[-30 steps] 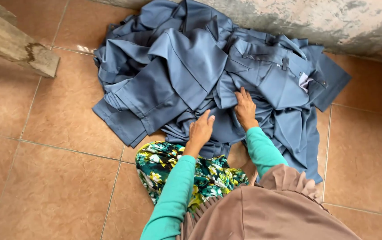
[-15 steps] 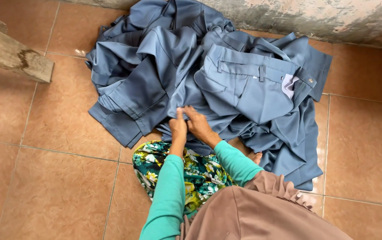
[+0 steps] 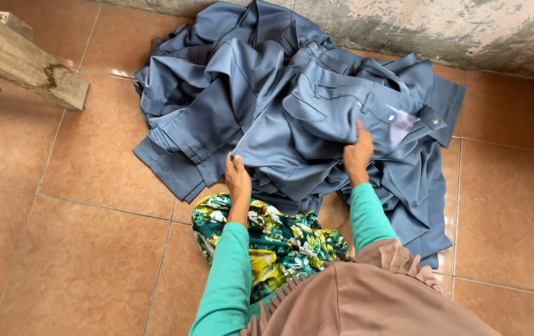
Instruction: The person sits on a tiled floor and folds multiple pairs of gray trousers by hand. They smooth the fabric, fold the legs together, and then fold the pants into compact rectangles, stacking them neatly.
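Observation:
A heap of grey-blue trousers (image 3: 267, 93) lies on the tiled floor against the wall. One pair (image 3: 317, 118) with pockets and a waistband is on top, lifted slightly. My left hand (image 3: 237, 177) grips its lower edge near the heap's front. My right hand (image 3: 358, 152) holds the same pair further right, just below the waistband. Both arms wear green sleeves. A floral green and yellow cloth (image 3: 267, 239) covers my lap below the hands.
A worn wooden beam (image 3: 24, 62) juts in at the upper left. The stained concrete wall (image 3: 466, 28) runs along the top. Brown floor tiles (image 3: 80, 261) spread to the left and right of the heap.
My hands, close together at the heap's front half a second ago, have spread apart. The top pair of trousers has been pulled and raised between them.

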